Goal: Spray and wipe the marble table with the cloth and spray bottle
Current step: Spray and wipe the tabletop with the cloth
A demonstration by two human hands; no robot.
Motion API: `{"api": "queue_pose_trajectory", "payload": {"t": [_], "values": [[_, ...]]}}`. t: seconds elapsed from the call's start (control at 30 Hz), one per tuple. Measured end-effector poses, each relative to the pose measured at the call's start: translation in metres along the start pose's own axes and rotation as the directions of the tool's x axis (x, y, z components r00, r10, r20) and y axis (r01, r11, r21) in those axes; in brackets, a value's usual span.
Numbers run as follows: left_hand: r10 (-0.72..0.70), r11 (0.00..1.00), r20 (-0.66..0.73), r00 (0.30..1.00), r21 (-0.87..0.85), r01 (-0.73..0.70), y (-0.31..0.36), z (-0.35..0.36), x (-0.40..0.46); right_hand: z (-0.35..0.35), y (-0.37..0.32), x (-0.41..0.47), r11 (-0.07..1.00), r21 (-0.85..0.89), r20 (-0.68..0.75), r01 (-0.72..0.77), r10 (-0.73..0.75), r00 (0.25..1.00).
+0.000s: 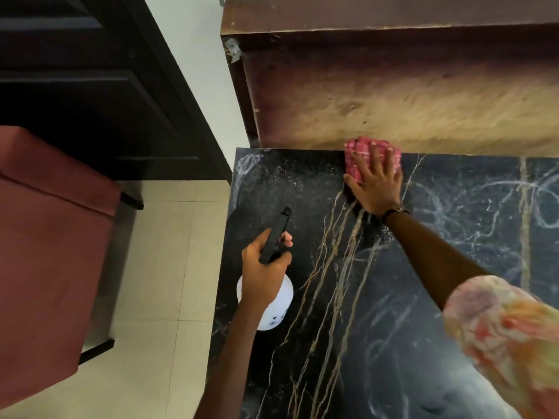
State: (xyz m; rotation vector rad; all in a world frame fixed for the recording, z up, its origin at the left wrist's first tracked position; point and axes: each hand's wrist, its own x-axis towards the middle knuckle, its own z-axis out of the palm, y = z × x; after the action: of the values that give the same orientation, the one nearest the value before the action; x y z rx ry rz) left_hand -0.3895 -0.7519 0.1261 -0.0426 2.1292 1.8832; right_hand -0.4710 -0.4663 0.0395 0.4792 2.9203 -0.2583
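Observation:
The black marble table with gold and white veins fills the lower right. My right hand lies flat with spread fingers on a folded pink checked cloth, pressing it down at the table's far edge. My left hand grips the neck of a white spray bottle with a black trigger head. The bottle is near the table's left edge, its nozzle pointing away from me.
A brown wooden panel rises directly behind the table's far edge. A red upholstered chair stands on the pale tiled floor to the left. A dark door is at the back left.

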Motion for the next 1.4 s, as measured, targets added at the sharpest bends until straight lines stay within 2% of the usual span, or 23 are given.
{"api": "queue_pose_trajectory", "payload": {"t": [0.07,0.17,0.23,0.3,0.37,0.47,0.57,0.63,0.7,0.83,0.93,1.0,1.07,1.13,1.27,1.33,1.4], "values": [[0.010,1.000,0.024,1.000,0.013,-0.011,0.000,0.014,0.000,0.006,-0.025,-0.002,0.996,-0.026,0.001,0.088,-0.088,0.996],[0.017,0.999,0.044,0.999,0.028,-0.018,0.002,0.033,0.000,0.017,-0.035,-0.037,0.943,-0.084,0.025,0.322,-0.321,0.947],[0.017,1.000,0.045,0.999,0.016,-0.018,0.002,0.043,0.001,0.023,-0.014,-0.067,0.890,-0.123,0.040,0.440,-0.439,0.898],[0.020,1.000,0.043,0.999,0.011,-0.021,0.002,0.049,0.002,0.025,0.024,-0.085,0.863,-0.148,0.047,0.484,-0.483,0.875],[0.029,0.999,0.053,0.998,0.014,-0.029,0.000,0.052,0.003,0.018,0.065,-0.084,0.889,-0.139,0.016,0.436,-0.438,0.899],[0.041,0.999,0.079,0.996,0.017,-0.043,-0.001,0.054,0.002,0.002,0.107,-0.053,0.957,-0.127,-0.007,0.260,-0.263,0.965],[0.051,0.999,0.073,0.996,-0.007,-0.051,0.000,0.054,0.002,-0.008,0.103,-0.015,0.995,-0.063,0.008,0.079,-0.079,0.997],[0.046,0.999,0.053,0.998,-0.023,-0.045,0.000,0.053,0.004,-0.006,0.079,-0.004,1.000,-0.025,0.004,0.009,-0.009,1.000],[0.040,0.999,0.032,0.999,-0.037,-0.039,0.000,0.053,0.004,0.001,0.055,-0.006,0.999,-0.017,-0.008,0.032,-0.032,0.999],[0.027,1.000,0.016,1.000,-0.016,-0.026,-0.001,0.055,0.005,0.019,0.029,-0.054,0.959,-0.062,-0.036,0.276,-0.279,0.960],[0.041,0.999,0.034,0.999,-0.004,-0.041,0.002,0.056,0.001,0.030,0.044,-0.111,0.902,-0.101,-0.017,0.420,-0.423,0.906],[0.048,0.999,0.049,0.998,-0.014,-0.047,0.002,0.054,-0.002,0.031,0.074,-0.139,0.876,-0.135,-0.002,0.464,-0.468,0.884],[0.055,0.998,0.052,0.997,-0.018,-0.054,0.000,0.050,-0.004,0.024,0.109,-0.147,0.890,-0.142,-0.004,0.433,-0.438,0.899],[0.062,0.998,0.058,0.996,-0.006,-0.062,-0.001,0.047,-0.005,0.014,0.130,-0.135,0.942,-0.121,-0.014,0.313,-0.317,0.948],[0.045,0.999,0.045,0.998,0.007,-0.046,-0.002,0.043,-0.005,0.005,0.105,-0.093,0.999,-0.014,-0.019,0.042,-0.043,0.999],[0.042,0.999,0.037,0.998,0.001,-0.042,-0.002,0.043,-0.005,0.009,0.075,-0.083,0.999,0.007,-0.007,0.032,-0.032,0.999],[0.048,0.999,0.046,0.998,0.004,-0.048,-0.001,0.044,-0.006,0.019,0.047,-0.093,0.990,-0.020,-0.001,0.136,-0.136,0.991]]}}
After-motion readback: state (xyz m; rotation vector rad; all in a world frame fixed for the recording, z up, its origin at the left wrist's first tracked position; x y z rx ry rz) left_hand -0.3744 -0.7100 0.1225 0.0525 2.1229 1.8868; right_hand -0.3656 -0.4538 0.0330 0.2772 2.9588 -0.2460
